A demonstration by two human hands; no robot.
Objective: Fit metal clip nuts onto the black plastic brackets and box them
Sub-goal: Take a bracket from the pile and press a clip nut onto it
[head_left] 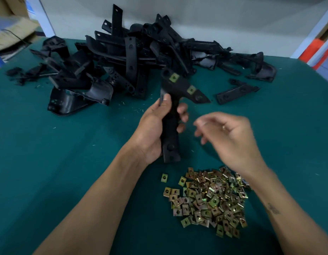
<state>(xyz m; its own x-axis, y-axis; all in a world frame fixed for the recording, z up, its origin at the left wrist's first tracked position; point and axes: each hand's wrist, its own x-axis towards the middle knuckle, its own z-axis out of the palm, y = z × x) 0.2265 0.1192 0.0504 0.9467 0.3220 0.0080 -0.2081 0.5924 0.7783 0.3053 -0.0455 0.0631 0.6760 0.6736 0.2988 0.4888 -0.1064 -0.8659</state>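
- Nearest me, a loose heap of clip nuts [209,201] lies on the green surface [67,153], brass-coloured squares spread flat, with one stray nut [164,177] just off its left edge.
- My right hand [231,140] hovers above the far edge of that heap, blurred, fingers loosely curled and apart, holding nothing I can make out.
- My left hand [155,129] grips the bracket [171,126] round its shaft, thumb on the near face, fingers wrapped behind.
- The bracket is held off the surface, long axis running away from me, narrow end toward me, broad head at the far end with a pointed arm jutting right.
- Two clip nuts already sit on that head: one [174,77] near the top, another [191,89] on the right arm.
- Beyond, a tangled pile of black brackets [122,57] lies along the back of the surface, and one separate bracket [237,92] lies to the right.
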